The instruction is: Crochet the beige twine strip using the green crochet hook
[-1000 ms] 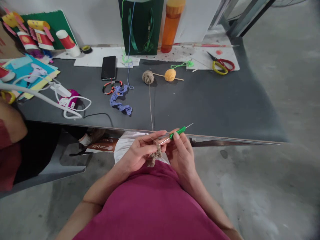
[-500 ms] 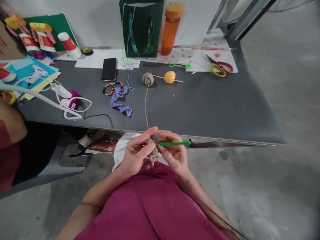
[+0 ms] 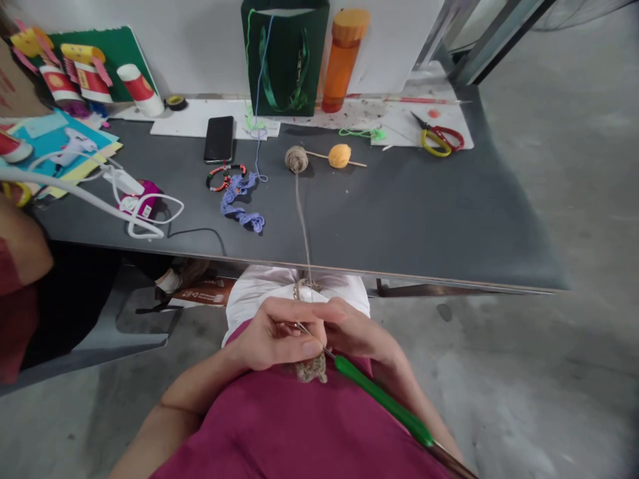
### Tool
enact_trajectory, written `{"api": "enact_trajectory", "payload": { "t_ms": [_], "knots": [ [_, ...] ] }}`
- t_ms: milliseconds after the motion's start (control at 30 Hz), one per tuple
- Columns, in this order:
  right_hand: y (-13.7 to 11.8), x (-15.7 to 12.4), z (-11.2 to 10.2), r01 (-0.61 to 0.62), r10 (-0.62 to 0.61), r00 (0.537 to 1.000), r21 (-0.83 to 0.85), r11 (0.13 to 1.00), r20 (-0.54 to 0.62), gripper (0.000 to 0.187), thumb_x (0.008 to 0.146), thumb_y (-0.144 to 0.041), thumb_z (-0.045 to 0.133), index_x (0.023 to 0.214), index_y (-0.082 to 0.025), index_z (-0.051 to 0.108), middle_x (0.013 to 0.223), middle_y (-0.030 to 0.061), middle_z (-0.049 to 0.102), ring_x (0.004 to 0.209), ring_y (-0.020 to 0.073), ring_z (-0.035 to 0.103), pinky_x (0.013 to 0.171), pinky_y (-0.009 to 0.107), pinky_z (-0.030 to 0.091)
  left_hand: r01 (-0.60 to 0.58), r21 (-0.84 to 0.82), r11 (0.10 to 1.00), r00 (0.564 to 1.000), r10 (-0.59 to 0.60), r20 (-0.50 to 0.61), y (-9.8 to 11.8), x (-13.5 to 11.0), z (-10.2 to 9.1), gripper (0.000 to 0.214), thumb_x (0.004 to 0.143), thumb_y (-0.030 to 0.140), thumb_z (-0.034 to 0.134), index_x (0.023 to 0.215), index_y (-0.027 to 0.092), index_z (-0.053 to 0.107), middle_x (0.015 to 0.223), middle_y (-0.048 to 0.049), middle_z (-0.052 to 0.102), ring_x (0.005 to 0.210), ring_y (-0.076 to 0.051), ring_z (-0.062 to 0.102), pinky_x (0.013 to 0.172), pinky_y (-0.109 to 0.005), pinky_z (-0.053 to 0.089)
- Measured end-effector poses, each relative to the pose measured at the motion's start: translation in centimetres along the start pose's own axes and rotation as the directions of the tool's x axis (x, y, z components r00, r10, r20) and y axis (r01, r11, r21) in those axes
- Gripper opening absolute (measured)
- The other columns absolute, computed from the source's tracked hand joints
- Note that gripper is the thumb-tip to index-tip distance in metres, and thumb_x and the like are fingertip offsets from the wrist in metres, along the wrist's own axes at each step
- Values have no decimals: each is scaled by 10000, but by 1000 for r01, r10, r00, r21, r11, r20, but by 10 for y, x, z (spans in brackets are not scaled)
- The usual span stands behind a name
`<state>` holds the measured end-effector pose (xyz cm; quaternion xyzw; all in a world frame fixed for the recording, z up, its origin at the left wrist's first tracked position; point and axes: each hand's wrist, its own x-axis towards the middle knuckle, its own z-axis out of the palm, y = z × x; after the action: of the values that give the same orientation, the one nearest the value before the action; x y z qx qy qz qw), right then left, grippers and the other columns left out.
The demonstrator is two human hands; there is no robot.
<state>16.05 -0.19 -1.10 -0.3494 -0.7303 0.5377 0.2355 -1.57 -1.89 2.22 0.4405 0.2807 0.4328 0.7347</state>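
Note:
My left hand [image 3: 279, 336] pinches a small beige crochet piece [image 3: 312, 371], its thumb against the shaft of a crochet hook [image 3: 382, 398]. The hook's thin metal tip shows between the fingers; its green handle slants down to the right, in front of my right forearm. My right hand [image 3: 362, 330] is closed against the left, fingers curled and partly hidden; what it grips cannot be made out. Beige yarn [image 3: 302, 216] runs from my hands up to a yarn ball [image 3: 296, 159] on the table. A beige crocheted strand [image 3: 298, 290] lies over my lap.
On the grey table [image 3: 424, 219] lie a purple crochet strip [image 3: 242, 206], a beaded bracelet [image 3: 218, 178], a phone [image 3: 218, 140], an orange yarn ball [image 3: 340, 156] and scissors [image 3: 438, 138]. A green bag [image 3: 284, 60] and orange bottle [image 3: 343, 63] stand behind. Another person's arm [image 3: 22, 239] is at left.
Both hands have moved down toward my body with the crochet piece. The hook has swung from nearly level to slanting down right. The yarn has shifted right.

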Motion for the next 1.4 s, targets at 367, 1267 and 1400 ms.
{"api": "enact_trajectory", "payload": {
  "t_ms": [367, 1267, 1400],
  "knots": [
    [-5, -8, -5, 52, -29, 831, 26, 998, -556, 286, 922, -203, 605, 1175, -288, 707, 1083, 37, 792, 866, 182, 746, 750, 322, 585, -19, -65, 998, 926, -8, -378, -7, 16, 1, 441, 764, 304, 821, 1202, 287, 779, 656, 45, 549, 592, -86, 418, 601, -245, 402],
    [2, 19, 22, 495, -96, 514, 204, 844, -852, 133, 887, -208, 745, 952, -323, 763, 924, -23, 828, 855, 185, 778, 738, 346, 635, 0, -168, 986, 943, -56, -329, -22, 29, -2, 869, 723, 180, 855, 1515, 265, 505, 822, 40, 697, 775, -100, 614, 782, -245, 492],
    [5, 21, 15, 459, 78, 655, 478, 749, -751, 104, 870, -383, 772, 895, -294, 724, 800, -31, 798, 702, 151, 753, 650, 284, 623, 70, -239, 969, 939, -145, -311, -19, 30, -5, 728, 717, 191, 864, 1405, 226, 628, 747, 50, 647, 729, -88, 572, 762, -245, 458]
  ]
}}
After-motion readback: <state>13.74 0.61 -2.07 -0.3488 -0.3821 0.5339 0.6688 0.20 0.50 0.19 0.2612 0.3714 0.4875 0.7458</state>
